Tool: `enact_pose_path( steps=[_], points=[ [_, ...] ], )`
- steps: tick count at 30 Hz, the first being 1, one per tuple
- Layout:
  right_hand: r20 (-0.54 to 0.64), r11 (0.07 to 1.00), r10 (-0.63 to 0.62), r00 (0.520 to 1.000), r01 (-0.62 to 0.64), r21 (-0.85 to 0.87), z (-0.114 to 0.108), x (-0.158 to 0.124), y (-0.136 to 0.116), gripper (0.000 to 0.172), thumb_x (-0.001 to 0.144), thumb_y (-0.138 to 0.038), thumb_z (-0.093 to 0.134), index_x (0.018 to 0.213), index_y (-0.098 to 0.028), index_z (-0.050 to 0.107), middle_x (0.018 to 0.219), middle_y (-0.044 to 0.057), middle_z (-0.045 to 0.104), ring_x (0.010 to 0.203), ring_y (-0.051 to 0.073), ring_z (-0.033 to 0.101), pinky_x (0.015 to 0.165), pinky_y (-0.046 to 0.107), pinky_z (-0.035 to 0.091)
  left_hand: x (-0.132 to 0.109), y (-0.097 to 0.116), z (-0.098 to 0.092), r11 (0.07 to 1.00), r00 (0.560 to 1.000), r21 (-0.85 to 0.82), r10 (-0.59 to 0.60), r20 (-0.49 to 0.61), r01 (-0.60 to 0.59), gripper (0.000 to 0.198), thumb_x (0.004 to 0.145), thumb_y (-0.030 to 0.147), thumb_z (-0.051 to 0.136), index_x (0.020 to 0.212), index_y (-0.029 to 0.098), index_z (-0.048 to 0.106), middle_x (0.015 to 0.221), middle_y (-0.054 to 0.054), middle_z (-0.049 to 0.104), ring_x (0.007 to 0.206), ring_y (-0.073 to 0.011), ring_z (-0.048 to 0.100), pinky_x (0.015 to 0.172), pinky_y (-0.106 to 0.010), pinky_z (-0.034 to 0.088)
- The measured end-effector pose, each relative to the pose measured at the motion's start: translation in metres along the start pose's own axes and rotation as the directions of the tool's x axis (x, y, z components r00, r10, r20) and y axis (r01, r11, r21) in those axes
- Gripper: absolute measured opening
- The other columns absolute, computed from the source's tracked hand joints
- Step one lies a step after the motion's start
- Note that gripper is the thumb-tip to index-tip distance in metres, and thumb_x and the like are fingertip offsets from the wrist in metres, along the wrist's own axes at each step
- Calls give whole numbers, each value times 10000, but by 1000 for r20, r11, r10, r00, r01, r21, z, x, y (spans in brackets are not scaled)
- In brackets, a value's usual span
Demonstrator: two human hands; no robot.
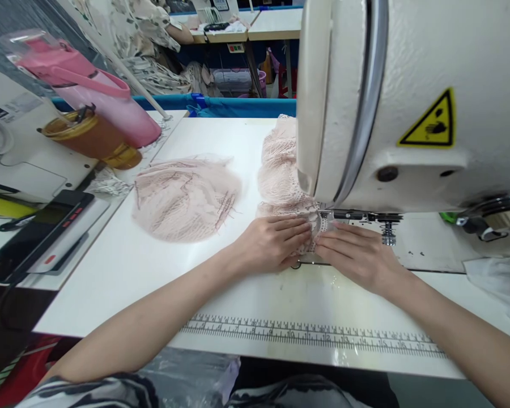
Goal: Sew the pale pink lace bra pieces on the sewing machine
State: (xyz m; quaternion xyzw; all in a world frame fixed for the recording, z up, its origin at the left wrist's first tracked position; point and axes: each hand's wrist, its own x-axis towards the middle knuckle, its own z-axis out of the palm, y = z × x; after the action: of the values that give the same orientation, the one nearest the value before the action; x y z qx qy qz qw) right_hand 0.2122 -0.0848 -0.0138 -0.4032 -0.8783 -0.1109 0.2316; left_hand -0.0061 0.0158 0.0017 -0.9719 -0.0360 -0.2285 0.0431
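My left hand (272,242) lies flat with fingers stretched out on a piece of pale pink lace (280,170), pressing it to the white table (238,294) just left of the needle. My right hand (357,255) rests flat beside it, fingertips on the lace edge near the presser foot (389,232). The white sewing machine (408,102) towers over both hands and hides the far part of the lace.
A second heap of pink lace (185,195) lies to the left. A pink bottle (93,90) and a brown jar (89,136) stand at far left by a control panel (38,232). A printed ruler (314,334) runs along the front edge. Another person sits behind.
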Motion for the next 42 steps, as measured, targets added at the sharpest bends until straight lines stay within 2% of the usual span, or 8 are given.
enact_pose_path(
  steps=[5,14,20,27,32,35,38,42],
  points=[
    [-27,1000,17,999,-17,17,6,1,0,230,875,-72,533,989,-210,678,1024,9,722,966,137,656,854,291,555,-1,-4,3,1000,999,-6,-13,-35,13,274,906,222,496,1082,98,665,1095,-74,696,1065,-191,653,940,-332,561],
    [-59,999,20,998,-23,-39,5,5,2,209,871,-42,527,945,-194,650,1030,-13,722,961,117,658,949,311,512,-1,-3,4,998,998,7,-55,-3,55,283,902,207,490,1095,86,659,1125,-90,686,1079,-213,647,968,-363,547],
    [22,994,104,994,-105,38,5,2,5,240,915,-145,506,1081,-249,645,1076,0,699,1056,142,622,950,339,509,1,0,2,996,996,22,-88,23,87,295,931,208,442,1117,115,651,1131,-76,686,1111,-200,631,989,-374,533],
    [87,984,177,980,-179,12,0,4,7,289,928,-106,430,1022,-236,670,1040,23,700,1012,158,628,846,311,527,1,1,4,995,996,61,-84,32,82,318,949,203,414,1140,71,631,1160,-115,668,1120,-219,626,993,-387,527],
    [27,981,185,982,-183,-61,-1,2,10,275,876,-51,492,980,-231,672,1060,-17,707,903,114,653,736,242,503,5,7,4,992,993,82,-97,60,92,315,955,222,440,1189,94,609,1186,-115,657,1126,-220,622,1003,-394,515],
    [-20,970,212,977,-213,-114,-5,3,9,198,878,-124,545,953,-243,683,1046,-46,719,767,100,661,599,227,464,7,11,3,991,992,86,-108,72,102,316,942,243,480,1196,111,613,1185,-119,656,1128,-237,620,1009,-413,505],
    [-17,941,336,942,-336,-32,-8,7,8,161,902,-240,546,875,-253,704,955,-47,736,697,117,663,565,245,464,8,13,2,990,987,70,-129,92,122,327,943,259,475,1214,127,603,1198,-120,648,1152,-243,604,1006,-430,503],
    [48,842,515,856,-516,160,-5,9,7,202,917,-281,514,880,-247,710,916,-15,732,732,140,662,653,273,496,7,12,2,988,984,48,-148,98,144,336,944,259,467,1230,132,590,1208,-127,639,1164,-253,595,996,-449,505]
  ],
)
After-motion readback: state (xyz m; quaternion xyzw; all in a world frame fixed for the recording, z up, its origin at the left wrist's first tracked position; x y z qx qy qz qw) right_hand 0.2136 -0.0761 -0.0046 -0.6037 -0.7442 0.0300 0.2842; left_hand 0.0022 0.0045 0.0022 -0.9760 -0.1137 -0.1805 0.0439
